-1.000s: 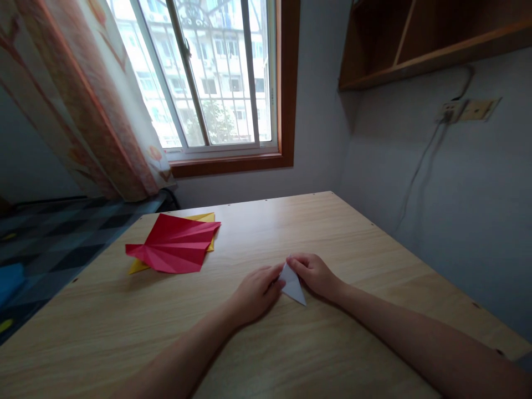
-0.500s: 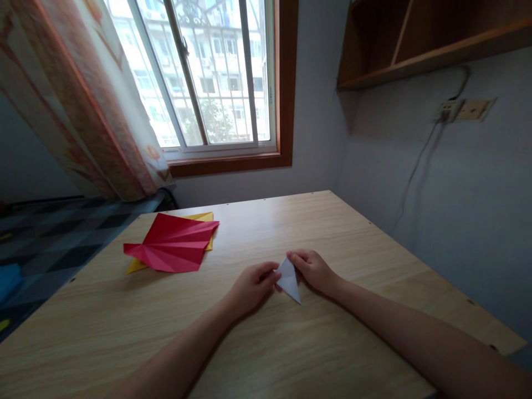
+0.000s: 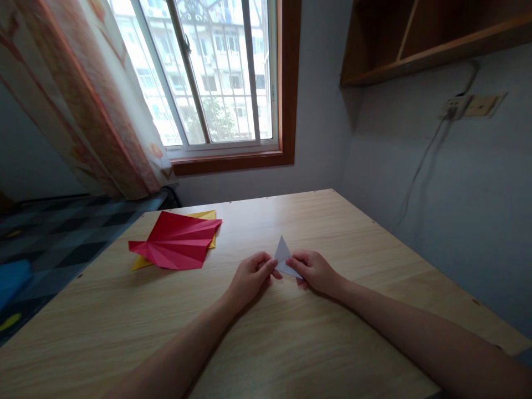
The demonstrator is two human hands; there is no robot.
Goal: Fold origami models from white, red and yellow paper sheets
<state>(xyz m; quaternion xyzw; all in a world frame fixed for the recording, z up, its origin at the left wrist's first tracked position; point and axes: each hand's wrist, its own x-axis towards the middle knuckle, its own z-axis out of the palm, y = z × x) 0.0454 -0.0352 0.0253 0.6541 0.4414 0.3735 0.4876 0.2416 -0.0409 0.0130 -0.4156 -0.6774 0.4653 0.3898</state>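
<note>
One small white folded triangle (image 3: 284, 256) at frame centre, pinched on either side by left hand (image 3: 248, 279) and right hand (image 3: 316, 271); long axis near upright, tip toward the window (image 3: 208, 72). Earlier lying flat with tip toward the frame's bottom. One red folded sheet (image 3: 177, 244) over one yellow sheet (image 3: 204, 216), centre left on the table (image 3: 291, 343).

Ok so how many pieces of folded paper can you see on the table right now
3. A small white folded paper pinched between both hands, a creased red paper at the table's left, and a yellow paper mostly hidden beneath the red one. More could lie under it.
</note>
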